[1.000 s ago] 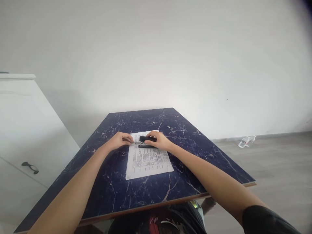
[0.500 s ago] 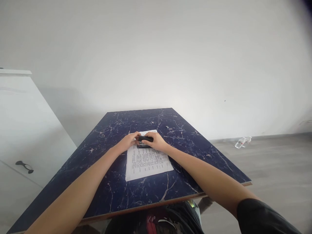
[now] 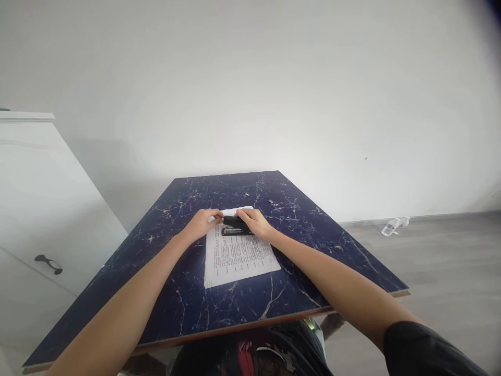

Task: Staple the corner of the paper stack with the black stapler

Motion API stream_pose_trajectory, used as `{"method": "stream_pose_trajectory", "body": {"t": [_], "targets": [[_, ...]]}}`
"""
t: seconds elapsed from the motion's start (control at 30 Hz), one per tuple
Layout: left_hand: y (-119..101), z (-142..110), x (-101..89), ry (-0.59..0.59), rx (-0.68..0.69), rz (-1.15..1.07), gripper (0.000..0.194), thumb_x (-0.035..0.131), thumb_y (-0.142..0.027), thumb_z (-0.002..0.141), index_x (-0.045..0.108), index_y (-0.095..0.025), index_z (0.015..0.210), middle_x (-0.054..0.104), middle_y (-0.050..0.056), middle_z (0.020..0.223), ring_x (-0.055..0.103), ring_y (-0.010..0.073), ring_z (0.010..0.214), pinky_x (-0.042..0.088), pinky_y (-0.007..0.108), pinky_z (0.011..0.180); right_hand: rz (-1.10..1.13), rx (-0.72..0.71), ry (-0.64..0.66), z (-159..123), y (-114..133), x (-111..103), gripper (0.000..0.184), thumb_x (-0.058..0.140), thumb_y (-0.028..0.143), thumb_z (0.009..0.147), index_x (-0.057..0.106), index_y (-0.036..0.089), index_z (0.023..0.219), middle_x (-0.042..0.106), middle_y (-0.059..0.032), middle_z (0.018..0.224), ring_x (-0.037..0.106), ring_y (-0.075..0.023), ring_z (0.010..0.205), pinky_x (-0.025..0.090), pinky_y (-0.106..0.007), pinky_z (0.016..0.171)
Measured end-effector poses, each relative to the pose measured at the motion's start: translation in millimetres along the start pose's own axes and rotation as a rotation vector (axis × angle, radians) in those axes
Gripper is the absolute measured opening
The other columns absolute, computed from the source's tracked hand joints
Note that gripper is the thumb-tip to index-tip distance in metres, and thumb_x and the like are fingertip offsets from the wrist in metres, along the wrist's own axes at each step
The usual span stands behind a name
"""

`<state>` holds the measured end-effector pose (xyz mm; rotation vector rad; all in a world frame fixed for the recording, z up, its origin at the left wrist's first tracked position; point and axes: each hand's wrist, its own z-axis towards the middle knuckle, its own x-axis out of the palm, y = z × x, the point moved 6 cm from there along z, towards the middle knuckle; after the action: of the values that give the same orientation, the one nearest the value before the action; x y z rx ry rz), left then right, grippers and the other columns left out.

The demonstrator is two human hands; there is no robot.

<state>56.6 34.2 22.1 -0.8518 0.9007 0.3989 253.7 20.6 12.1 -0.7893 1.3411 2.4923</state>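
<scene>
A black stapler [image 3: 231, 222] stands on a printed sheet of paper [image 3: 240, 260], its upper arm raised above the base. From the right, my right hand [image 3: 256, 221] is closed around the rear of the stapler, hiding that end. My left hand [image 3: 202, 221] is at the left end of the stapler, thumb and fingertips pinching its front tip over the paper's far left part. The paper lies flat, with dense lines of print facing up; both hands and the stapler cover its upper part.
The sheet is on a dark blue marbled table [image 3: 235, 308]. A tiny object [image 3: 271, 202] lies beyond my right hand. To the left is a white cabinet [image 3: 50, 198] with a dark handle [image 3: 49, 263]. A clear plastic item [image 3: 395, 226] lies on the floor by the wall.
My right hand has shifted back along the stapler, leaving more of its front and base showing. My left hand has drawn slightly left, its fingertips still at the stapler's tip.
</scene>
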Motion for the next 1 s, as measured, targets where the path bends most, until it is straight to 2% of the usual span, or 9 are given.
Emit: {"method": "stream_pose_trajectory", "body": {"t": [0.1, 0.17, 0.23, 0.37, 0.53, 0.63, 0.7, 0.83, 1.0], "targets": [[19.8, -1.0, -3.2, -0.109, -0.2, 0.217, 0.033, 0.056, -0.045, 0.093, 0.071, -0.022, 0.111, 0.073, 0.013, 0.112, 0.065, 0.0316, 0.109, 0.046, 0.041, 0.094, -0.061, -0.083, -0.003, -1.1, 9.2, -2.8, 0.045, 0.042, 0.05, 0.104, 0.071, 0.018, 0.091, 0.071, -0.0038, 0.087, 0.062, -0.0175, 0.08, 0.044, -0.028, 0.072], [32.6, -2.2, -1.4, -0.116, -0.318, 0.361, 0.039, 0.063, -0.049, 0.086, 0.071, -0.019, 0.11, 0.069, 0.018, 0.117, 0.06, 0.0382, 0.115, 0.045, 0.046, 0.095, -0.132, -0.164, 0.049, -2.3, 17.7, -0.7, 0.032, 0.057, 0.049, 0.098, 0.071, 0.02, 0.1, 0.072, -0.0051, 0.095, 0.063, -0.0183, 0.086, 0.046, -0.028, 0.074], [41.4, -2.8, 1.3, -0.108, -0.379, 0.423, 0.044, 0.069, -0.052, 0.081, 0.071, -0.016, 0.106, 0.067, 0.022, 0.117, 0.059, 0.0415, 0.114, 0.045, 0.049, 0.094, -0.207, -0.201, 0.104, -3.0, 22.4, 2.3, 0.028, 0.07, 0.043, 0.09, 0.07, 0.021, 0.106, 0.072, -0.0063, 0.101, 0.065, -0.0193, 0.088, 0.047, -0.029, 0.075], [51.2, -3.9, 3.2, -0.119, -0.451, 0.462, 0.042, 0.075, -0.051, 0.075, 0.069, -0.014, 0.093, 0.068, 0.023, 0.102, 0.064, 0.0419, 0.104, 0.049, 0.046, 0.087, -0.272, -0.104, 0.068, 0.6, 16.2, -7.1, 0.023, 0.07, 0.034, 0.09, 0.07, 0.021, 0.108, 0.074, -0.0067, 0.095, 0.066, -0.0195, 0.079, 0.047, -0.03, 0.069], [60.3, -4.5, 7.4, -0.096, -0.54, 0.295, 0.026, 0.077, -0.038, 0.074, 0.065, -0.017, 0.081, 0.073, 0.02, 0.094, 0.07, 0.0376, 0.092, 0.051, 0.043, 0.079, -0.338, 0.029, -0.104, 4.2, -6.5, -51.8, 0.019, 0.07, 0.028, 0.088, 0.071, 0.021, 0.106, 0.074, -0.0081, 0.092, 0.067, -0.0214, 0.077, 0.047, -0.029, 0.065], [62.1, -3.4, -0.2, -0.205, -0.5, 0.143, 0.016, 0.07, -0.03, 0.08, 0.066, -0.017, 0.088, 0.074, 0.017, 0.099, 0.07, 0.0338, 0.094, 0.052, 0.042, 0.083, -0.426, 0.111, -0.129, 4.4, -25.4, -74.8, 0.016, 0.073, 0.025, 0.084, 0.073, 0.02, 0.099, 0.074, -0.0087, 0.087, 0.066, -0.0228, 0.075, 0.046, -0.03, 0.063], [63.2, -3.6, -10.8, -0.323, -0.426, 0.035, 0.018, 0.06, -0.029, 0.086, 0.066, -0.016, 0.099, 0.074, 0.016, 0.105, 0.07, 0.0319, 0.098, 0.051, 0.042, 0.087, -0.44, 0.137, -0.113, 4.9, -35.7, -81.8, 0.013, 0.075, 0.025, 0.082, 0.073, 0.019, 0.094, 0.074, -0.009, 0.086, 0.067, -0.0239, 0.078, 0.047, -0.03, 0.065], [69.6, -7.7, -31.7, -0.505, -0.289, -0.142, 0.028, 0.055, -0.032, 0.09, 0.063, -0.016, 0.112, 0.073, 0.014, 0.114, 0.069, 0.0291, 0.103, 0.052, 0.041, 0.09, -0.413, 0.114, -0.042, 5.9, -43.8, -79.4, 0.013, 0.074, 0.024, 0.083, 0.074, 0.02, 0.095, 0.075, -0.0076, 0.091, 0.068, -0.0246, 0.086, 0.051, -0.033, 0.074], [73.2, -12.1, -45.8, -0.642, -0.238, -0.346, 0.034, 0.057, -0.038, 0.091, 0.061, -0.017, 0.117, 0.073, 0.012, 0.113, 0.071, 0.0264, 0.098, 0.055, 0.037, 0.084, -0.322, 0.04, 0.076, 3.9, -30.4, -69.0, 0.024, 0.075, 0.026, 0.082, 0.074, 0.021, 0.106, 0.075, -0.0085, 0.105, 0.069, -0.0266, 0.097, 0.053, -0.038, 0.085]]}}
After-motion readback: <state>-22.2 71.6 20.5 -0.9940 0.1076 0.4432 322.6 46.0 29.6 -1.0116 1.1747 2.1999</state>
